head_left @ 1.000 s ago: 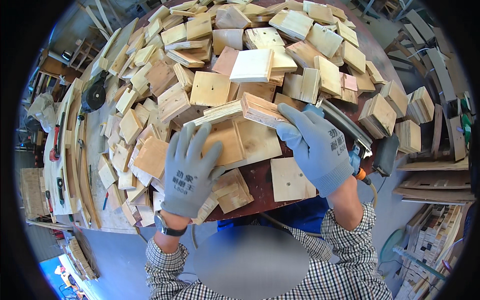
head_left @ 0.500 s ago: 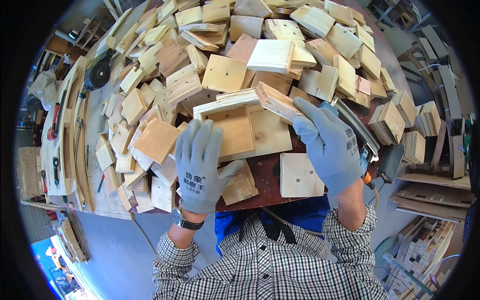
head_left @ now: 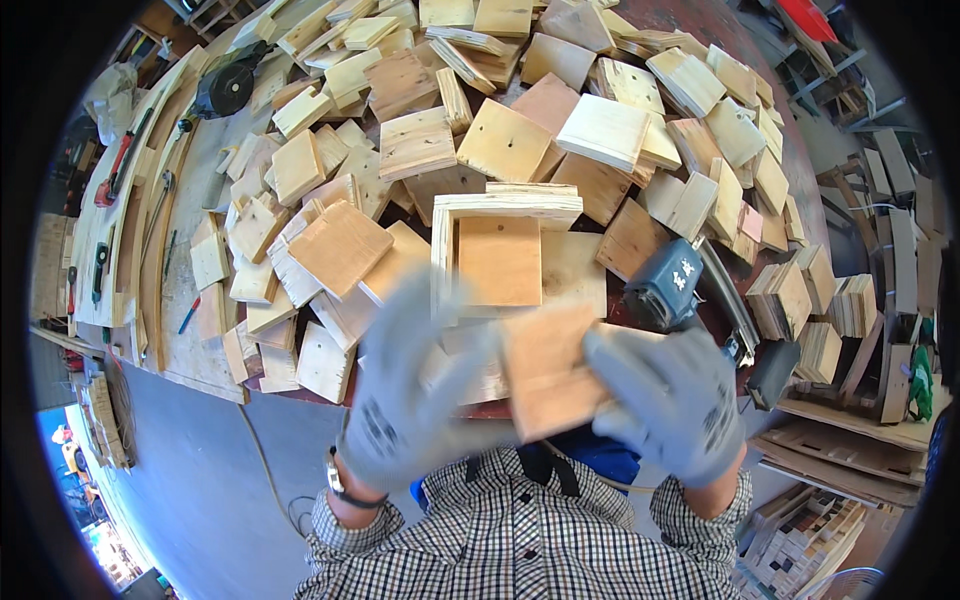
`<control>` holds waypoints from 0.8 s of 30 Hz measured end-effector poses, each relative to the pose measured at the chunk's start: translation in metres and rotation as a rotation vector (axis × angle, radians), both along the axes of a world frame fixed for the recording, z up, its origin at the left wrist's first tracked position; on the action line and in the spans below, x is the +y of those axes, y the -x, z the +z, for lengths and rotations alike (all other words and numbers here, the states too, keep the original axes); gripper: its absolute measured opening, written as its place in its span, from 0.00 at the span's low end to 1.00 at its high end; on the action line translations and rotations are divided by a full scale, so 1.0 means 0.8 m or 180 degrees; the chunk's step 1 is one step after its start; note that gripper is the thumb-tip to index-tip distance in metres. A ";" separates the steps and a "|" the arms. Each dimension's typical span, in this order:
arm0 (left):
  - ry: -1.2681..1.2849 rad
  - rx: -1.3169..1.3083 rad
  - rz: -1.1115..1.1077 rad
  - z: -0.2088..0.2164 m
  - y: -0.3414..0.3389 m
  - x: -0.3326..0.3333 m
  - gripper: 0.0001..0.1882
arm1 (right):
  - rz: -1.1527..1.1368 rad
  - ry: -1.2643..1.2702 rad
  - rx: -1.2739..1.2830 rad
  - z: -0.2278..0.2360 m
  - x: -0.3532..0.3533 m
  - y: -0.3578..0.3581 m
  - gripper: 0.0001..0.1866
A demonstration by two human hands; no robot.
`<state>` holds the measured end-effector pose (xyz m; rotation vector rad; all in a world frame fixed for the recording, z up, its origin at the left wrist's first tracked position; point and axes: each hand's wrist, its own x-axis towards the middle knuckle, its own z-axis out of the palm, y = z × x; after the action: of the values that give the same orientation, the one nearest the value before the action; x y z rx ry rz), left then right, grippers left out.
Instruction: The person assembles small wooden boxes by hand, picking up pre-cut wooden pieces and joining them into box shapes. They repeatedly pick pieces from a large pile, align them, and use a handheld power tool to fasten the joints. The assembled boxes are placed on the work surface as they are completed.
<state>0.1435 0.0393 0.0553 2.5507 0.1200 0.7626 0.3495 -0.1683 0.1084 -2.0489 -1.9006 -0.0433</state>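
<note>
My right hand (head_left: 670,400), in a grey work glove, grips a square plywood block (head_left: 550,370) by its right side, broad face up, over the table's near edge. My left hand (head_left: 405,390), gloved alike and blurred, is beside the block's left edge with thumb and fingers apart. Whether it touches the block I cannot tell. Just beyond lies an L-shaped corner of plywood strips (head_left: 510,205), with an orange-brown square block (head_left: 500,262) inside it, on a paler board (head_left: 575,270). Right of these lies a blue nail gun (head_left: 665,285) with a long metal magazine.
A big heap of plywood blocks (head_left: 420,145) covers the table's far side and left. Stacked blocks (head_left: 790,300) stand at the right edge. Long strips (head_left: 150,230) with hand tools lie at far left, near a black round tool (head_left: 225,90). A hose (head_left: 265,450) trails on the floor.
My right hand has brought the block from above the L-shaped corner nearer to my body and turned its face up. My left hand has left the corner. The nail gun now shows more fully.
</note>
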 end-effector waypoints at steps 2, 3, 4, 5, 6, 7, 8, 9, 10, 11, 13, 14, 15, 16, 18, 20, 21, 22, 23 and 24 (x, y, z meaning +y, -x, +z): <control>-0.0152 0.0035 -0.1020 0.004 0.013 0.000 0.37 | 0.0328 0.0252 0.0028 0.004 0.001 0.022 0.31; -0.0234 -0.0063 -0.1088 0.007 0.022 0.002 0.31 | 0.0516 0.0098 0.0298 -0.005 0.007 0.032 0.30; -0.0013 -0.0203 -0.1130 0.010 0.033 0.004 0.24 | 0.0689 -0.0080 0.0543 -0.017 0.008 0.037 0.30; 0.0201 -0.0206 -0.1066 0.007 0.038 0.005 0.22 | 0.0528 -0.0079 0.0676 -0.022 0.006 0.035 0.29; 0.0403 -0.0202 -0.0966 0.005 0.047 0.006 0.19 | 0.0401 -0.0088 0.0811 -0.025 0.010 0.031 0.29; 0.0574 -0.0113 -0.0470 0.001 0.061 0.007 0.19 | 0.0266 -0.0097 0.0962 -0.028 0.016 0.026 0.28; 0.0738 -0.0021 0.0027 -0.005 0.076 0.009 0.18 | -0.0171 -0.0146 0.1036 -0.023 0.028 0.014 0.24; 0.0886 0.0062 0.0527 -0.006 0.084 0.010 0.18 | -0.0666 -0.0291 0.0501 -0.030 0.041 0.009 0.21; 0.1648 -0.0536 0.1026 -0.004 0.080 0.006 0.18 | -0.1165 -0.0420 -0.0039 -0.040 0.049 0.004 0.18; 0.2403 -0.1140 0.1528 -0.002 0.072 0.000 0.18 | -0.1150 -0.0446 -0.0097 -0.052 0.055 -0.005 0.17; 0.3162 -0.1530 0.2073 0.003 0.062 0.001 0.19 | -0.1107 -0.0498 -0.0158 -0.065 0.060 -0.016 0.16; 0.3141 -0.1318 0.2109 0.009 0.059 0.006 0.19 | -0.1090 -0.0550 -0.0153 -0.065 0.060 -0.017 0.15; 0.3110 -0.1117 0.2158 0.014 0.056 0.009 0.19 | -0.1033 -0.0654 -0.0069 -0.058 0.067 -0.013 0.15; 0.2839 -0.0675 0.2104 0.019 0.051 0.006 0.19 | -0.0976 -0.0760 0.0013 -0.055 0.072 -0.010 0.15; 0.2258 0.0184 0.1971 0.030 0.032 -0.009 0.19 | -0.0809 -0.0746 0.0382 -0.051 0.072 -0.005 0.16; 0.2141 0.0640 0.1636 0.031 0.022 -0.021 0.19 | -0.0640 -0.0500 0.0777 -0.032 0.071 0.010 0.19; 0.2087 0.0838 0.1466 0.031 0.016 -0.026 0.18 | -0.0384 -0.0335 0.1001 -0.019 0.066 0.016 0.25; 0.2523 0.0691 0.1114 0.028 0.010 -0.034 0.19 | 0.0216 -0.0280 0.1338 -0.008 0.064 0.017 0.28; 0.2510 0.0721 0.0933 0.021 0.007 -0.040 0.20 | 0.0146 -0.0247 0.1135 -0.005 0.058 0.027 0.28; 0.2492 0.0758 0.0757 0.012 0.006 -0.046 0.21 | 0.0077 -0.0120 0.0849 -0.007 0.051 0.032 0.27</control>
<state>0.1388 0.0026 0.0651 1.8717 0.6680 0.3731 0.3242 -0.1275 0.1025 -1.8995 -1.7463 0.1892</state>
